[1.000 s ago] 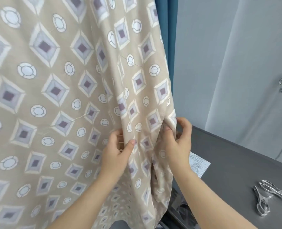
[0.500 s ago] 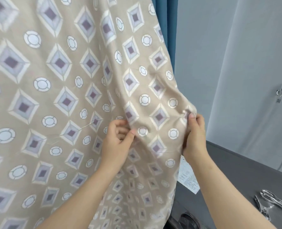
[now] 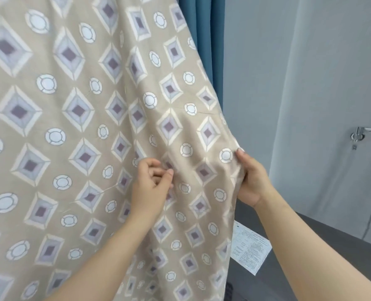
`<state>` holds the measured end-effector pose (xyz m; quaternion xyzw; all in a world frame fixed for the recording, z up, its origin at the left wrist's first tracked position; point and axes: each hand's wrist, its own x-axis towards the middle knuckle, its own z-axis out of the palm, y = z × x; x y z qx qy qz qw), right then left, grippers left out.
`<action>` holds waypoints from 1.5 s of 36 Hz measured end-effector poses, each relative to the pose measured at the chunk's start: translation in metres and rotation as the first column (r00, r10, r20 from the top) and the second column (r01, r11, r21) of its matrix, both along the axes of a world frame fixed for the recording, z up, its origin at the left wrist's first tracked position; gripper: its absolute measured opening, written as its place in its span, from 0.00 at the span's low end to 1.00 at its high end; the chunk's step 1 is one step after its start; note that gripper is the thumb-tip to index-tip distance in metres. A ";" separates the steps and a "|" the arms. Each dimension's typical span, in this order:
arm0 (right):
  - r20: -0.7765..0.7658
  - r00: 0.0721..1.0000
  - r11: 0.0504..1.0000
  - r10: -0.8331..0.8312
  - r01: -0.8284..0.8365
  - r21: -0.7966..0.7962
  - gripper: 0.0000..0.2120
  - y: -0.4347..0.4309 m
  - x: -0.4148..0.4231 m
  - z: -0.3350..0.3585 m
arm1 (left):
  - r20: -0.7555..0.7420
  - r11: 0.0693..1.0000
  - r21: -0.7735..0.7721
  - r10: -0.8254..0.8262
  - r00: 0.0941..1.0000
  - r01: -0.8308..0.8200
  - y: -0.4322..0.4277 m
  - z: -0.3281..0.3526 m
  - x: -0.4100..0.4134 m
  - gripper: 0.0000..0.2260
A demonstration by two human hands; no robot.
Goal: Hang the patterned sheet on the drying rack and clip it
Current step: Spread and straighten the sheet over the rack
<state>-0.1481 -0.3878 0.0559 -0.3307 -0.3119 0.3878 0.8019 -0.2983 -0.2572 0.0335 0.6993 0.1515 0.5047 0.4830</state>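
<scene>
Now spreading | patterned sheet (image 3: pixel 71 127) is hanging in front, rack unseen | left hand (image 3: pixel 151 187) is pinching a fold | right hand (image 3: pixel 253 181) is gripping its edge | best: pulling sideways evenly, flattening creases

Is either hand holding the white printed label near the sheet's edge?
No, the white label hangs free below the right hand, which grips the edge of the sheet, while the left hand pinches the fabric.

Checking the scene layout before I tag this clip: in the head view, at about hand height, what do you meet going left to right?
patterned sheet → left hand → right hand → door handle
</scene>
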 end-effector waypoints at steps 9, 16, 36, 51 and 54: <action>0.090 0.968 0.964 0.233 -0.242 0.111 0.29 0.031 -0.004 0.047 | 0.012 0.998 0.061 0.001 1.000 -0.002 0.012 0.041 -0.004 0.12; 0.106 0.990 0.972 0.098 -0.118 0.203 0.21 0.048 -0.007 0.113 | 0.037 0.994 0.110 -0.003 0.999 -0.001 0.021 0.092 0.005 0.10; 0.227 0.958 0.985 -0.175 0.169 0.045 0.10 0.055 0.023 0.172 | 0.137 0.964 0.263 0.011 0.990 -0.047 0.032 0.177 0.002 0.11; 0.771 0.131 0.575 -0.623 0.745 0.338 0.18 0.111 -0.021 0.235 | 0.103 0.893 0.424 0.120 0.987 -0.153 0.066 0.215 0.000 0.11; 0.823 0.064 0.600 -0.564 0.717 0.356 0.19 0.136 -0.034 0.257 | 0.136 0.792 0.539 0.255 0.957 -0.287 0.072 0.233 -0.009 0.11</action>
